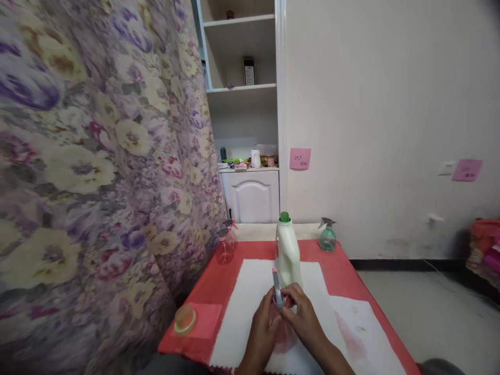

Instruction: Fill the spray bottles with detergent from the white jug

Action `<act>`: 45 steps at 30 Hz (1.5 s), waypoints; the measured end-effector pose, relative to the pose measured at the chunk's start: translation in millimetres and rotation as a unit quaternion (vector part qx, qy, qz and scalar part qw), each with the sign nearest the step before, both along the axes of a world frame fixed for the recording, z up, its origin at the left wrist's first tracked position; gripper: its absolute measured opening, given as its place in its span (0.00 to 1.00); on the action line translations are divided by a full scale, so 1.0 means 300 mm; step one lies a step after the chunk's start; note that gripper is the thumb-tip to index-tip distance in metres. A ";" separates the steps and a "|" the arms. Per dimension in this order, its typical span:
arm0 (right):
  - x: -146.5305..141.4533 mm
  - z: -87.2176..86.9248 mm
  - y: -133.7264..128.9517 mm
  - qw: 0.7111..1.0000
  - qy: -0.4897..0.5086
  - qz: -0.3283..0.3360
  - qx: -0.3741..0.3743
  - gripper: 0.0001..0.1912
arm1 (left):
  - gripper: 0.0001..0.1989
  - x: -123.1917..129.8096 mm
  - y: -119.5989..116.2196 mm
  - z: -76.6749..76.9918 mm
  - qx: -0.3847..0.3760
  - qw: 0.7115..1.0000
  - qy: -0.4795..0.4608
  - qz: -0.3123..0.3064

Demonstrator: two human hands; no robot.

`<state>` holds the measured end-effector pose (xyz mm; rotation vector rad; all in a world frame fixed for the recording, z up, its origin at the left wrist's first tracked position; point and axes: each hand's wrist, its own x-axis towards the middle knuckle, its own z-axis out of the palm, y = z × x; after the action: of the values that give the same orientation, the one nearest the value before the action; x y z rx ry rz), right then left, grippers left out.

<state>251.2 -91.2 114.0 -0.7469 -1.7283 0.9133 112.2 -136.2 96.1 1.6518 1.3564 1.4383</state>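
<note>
Pink, see-through spray bottle (284, 339), grey-headed, near the front edge of the table (209, 285); left hand (262, 325) and right hand (305, 319) curled closed about its neck.

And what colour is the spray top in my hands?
The spray top is grey with a pink tip; see head view.

Directly beyond the left grip (262, 327) and right grip (307, 319), the tall pale jug (287, 252) blocks a straight reach forward. Left of the left grip, the flat white cloth (233, 308) leaves passage as far as the low round roll (185, 319); right of the right grip, flat paper (365, 325) leaves room.
</note>
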 end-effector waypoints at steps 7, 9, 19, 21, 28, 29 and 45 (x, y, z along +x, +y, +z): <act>-0.034 -0.037 -0.018 0.998 0.013 -0.062 -0.011 0.13 | 0.26 0.004 -0.012 -0.010 -0.024 1.000 0.006 0.011; -0.043 -0.035 -0.023 0.997 0.025 -0.067 -0.004 0.15 | 0.26 0.001 -0.011 -0.014 -0.033 0.999 0.006 0.017; -0.058 -0.034 -0.022 0.995 0.064 -0.073 -0.009 0.13 | 0.30 -0.027 -0.021 0.000 -0.051 0.998 0.022 0.015; -0.062 -0.034 -0.020 0.995 0.069 -0.072 -0.008 0.12 | 0.27 -0.029 -0.037 0.044 -0.039 0.998 0.030 0.029; -0.062 -0.022 -0.020 0.995 0.079 -0.062 0.004 0.06 | 0.18 0.038 -0.040 0.289 0.004 0.987 0.147 0.068; -0.060 -0.022 -0.019 0.995 0.077 -0.062 0.008 0.06 | 0.17 0.047 -0.031 0.309 -0.006 0.984 0.163 0.073; 0.009 -0.080 -0.040 0.992 0.101 -0.048 -0.057 0.21 | 0.14 0.022 0.035 0.251 -0.130 0.988 -0.063 0.061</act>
<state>253.9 -103.1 89.9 -0.7763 -1.4614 0.9926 118.7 -125.8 171.4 1.3117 1.5212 1.3432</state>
